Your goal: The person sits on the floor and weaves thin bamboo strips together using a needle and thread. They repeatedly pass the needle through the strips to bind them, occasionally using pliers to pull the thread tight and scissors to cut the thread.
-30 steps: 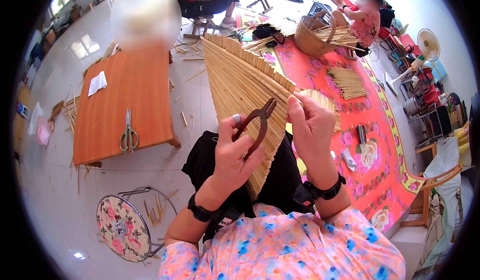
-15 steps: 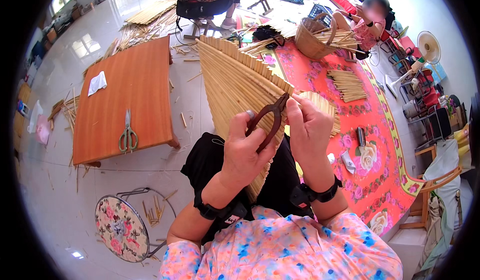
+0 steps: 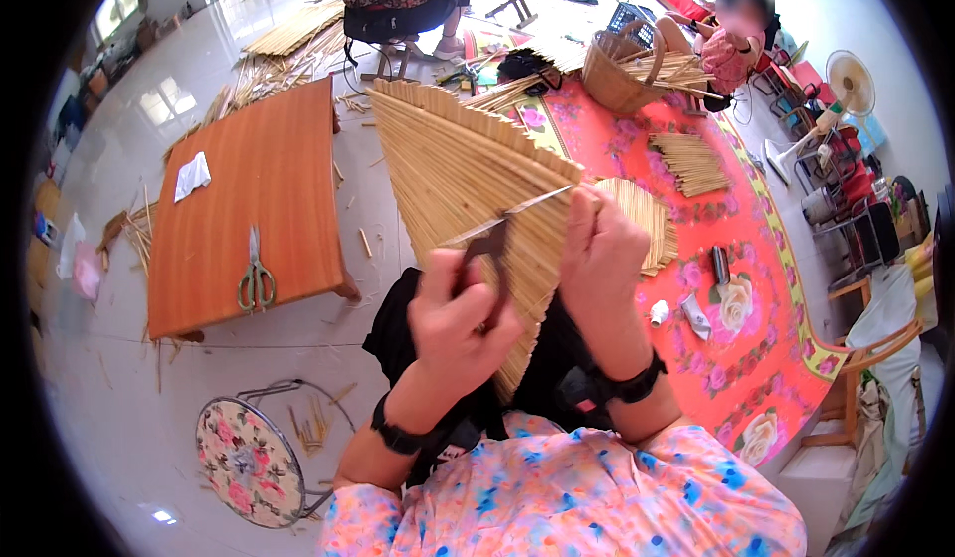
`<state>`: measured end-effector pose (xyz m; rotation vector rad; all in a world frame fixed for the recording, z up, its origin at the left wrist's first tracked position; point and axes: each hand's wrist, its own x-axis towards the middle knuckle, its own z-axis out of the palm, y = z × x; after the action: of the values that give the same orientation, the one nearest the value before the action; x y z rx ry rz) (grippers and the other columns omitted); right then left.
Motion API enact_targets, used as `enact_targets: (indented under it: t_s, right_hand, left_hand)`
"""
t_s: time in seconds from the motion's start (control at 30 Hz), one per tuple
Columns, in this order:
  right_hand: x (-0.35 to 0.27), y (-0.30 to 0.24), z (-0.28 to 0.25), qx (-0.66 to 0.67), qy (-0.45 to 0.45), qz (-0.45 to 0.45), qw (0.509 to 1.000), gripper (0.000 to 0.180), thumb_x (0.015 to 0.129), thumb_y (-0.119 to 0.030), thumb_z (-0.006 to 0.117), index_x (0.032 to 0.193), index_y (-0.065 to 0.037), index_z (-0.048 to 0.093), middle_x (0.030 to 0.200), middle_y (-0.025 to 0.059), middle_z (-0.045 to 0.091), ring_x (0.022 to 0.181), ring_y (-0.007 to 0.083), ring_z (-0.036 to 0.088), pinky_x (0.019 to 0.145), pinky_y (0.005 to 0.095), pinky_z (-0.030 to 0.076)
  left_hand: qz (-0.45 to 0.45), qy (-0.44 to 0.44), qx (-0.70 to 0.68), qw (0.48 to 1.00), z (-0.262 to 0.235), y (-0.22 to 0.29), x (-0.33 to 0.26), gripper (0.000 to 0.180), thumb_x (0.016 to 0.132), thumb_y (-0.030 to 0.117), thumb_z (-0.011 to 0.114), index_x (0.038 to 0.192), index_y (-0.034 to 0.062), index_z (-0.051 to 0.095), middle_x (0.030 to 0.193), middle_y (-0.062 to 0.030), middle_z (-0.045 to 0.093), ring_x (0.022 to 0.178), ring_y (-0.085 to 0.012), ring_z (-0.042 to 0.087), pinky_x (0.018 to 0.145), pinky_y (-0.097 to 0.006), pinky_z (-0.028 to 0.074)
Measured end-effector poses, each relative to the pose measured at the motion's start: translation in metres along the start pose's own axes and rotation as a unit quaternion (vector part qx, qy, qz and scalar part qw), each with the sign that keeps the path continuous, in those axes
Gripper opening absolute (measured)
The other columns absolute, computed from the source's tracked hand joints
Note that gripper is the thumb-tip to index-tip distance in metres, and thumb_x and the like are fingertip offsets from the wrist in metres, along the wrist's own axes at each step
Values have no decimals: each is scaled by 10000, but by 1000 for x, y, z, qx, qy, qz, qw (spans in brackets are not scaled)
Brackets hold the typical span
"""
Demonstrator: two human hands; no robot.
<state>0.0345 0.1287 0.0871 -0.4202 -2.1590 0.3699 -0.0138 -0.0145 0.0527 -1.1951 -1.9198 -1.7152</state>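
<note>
A tapered panel of slender bamboo-like sticks (image 3: 453,149) packed side by side leans across my lap. My left hand (image 3: 453,323) is closed round the handles of dark pincers (image 3: 494,249), somewhat blurred. From the pincers' jaws a thin pale strand (image 3: 542,201) runs taut over the panel to its right corner; whether it is wire or cord I cannot tell. There my right hand (image 3: 605,264) pinches the panel's edge between thumb and fingers. The exact spot under those fingertips is hidden.
Left stands a low wooden table (image 3: 239,179) with green-handled scissors (image 3: 256,274) and a white cloth (image 3: 193,173). A floral stool (image 3: 249,463) is at lower left. Right, a red floral mat (image 3: 726,368) bears stick bundles (image 3: 688,164) and a wicker basket (image 3: 615,78). Two people sit beyond.
My left hand and the pincers have moved left and down from the panel's corner, drawing out the pale strand. My right hand stays at the edge, slightly lower. The panel tips a little leftward.
</note>
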Motion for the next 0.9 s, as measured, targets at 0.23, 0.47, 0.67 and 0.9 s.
enact_targets:
  t_s: [0.23, 0.47, 0.67, 0.9]
  right_hand:
    - [9, 4, -7, 50, -43, 84, 994, 260, 903, -202, 597, 1007, 31, 651, 693, 174, 642, 537, 260, 640, 511, 352, 489]
    - [6, 13, -17, 176, -76, 119, 974, 323, 877, -231, 642, 1063, 33, 646, 786, 159, 676, 523, 180, 633, 508, 307, 485]
    - [-1, 21, -31, 145, -140, 165, 966, 288, 818, -206, 680, 1038, -21, 669, 771, 65, 691, 500, 138, 602, 507, 295, 477]
    - [-10, 26, -28, 211, -194, 146, 947, 350, 859, -285, 661, 1050, 8, 663, 831, 107, 705, 610, 206, 665, 602, 333, 526]
  left_hand:
    - [-22, -78, 0, 997, -43, -2, 4, 216, 669, -19, 645, 632, -16, 432, 949, -134, 491, 712, -196, 482, 593, -274, 393]
    - [-254, -230, -194, 919, -103, -72, -34, 86, 762, 29, 593, 765, -52, 564, 1054, -106, 561, 806, -133, 546, 650, -239, 437]
    - [-446, -141, 124, 875, -152, -214, -62, 249, 816, 172, 607, 1000, 8, 642, 802, -71, 597, 735, -155, 584, 612, -278, 477]
    - [-262, -135, 514, 806, -158, -339, -91, 451, 812, 192, 650, 1231, 40, 578, 972, -210, 576, 912, -402, 580, 799, -465, 481]
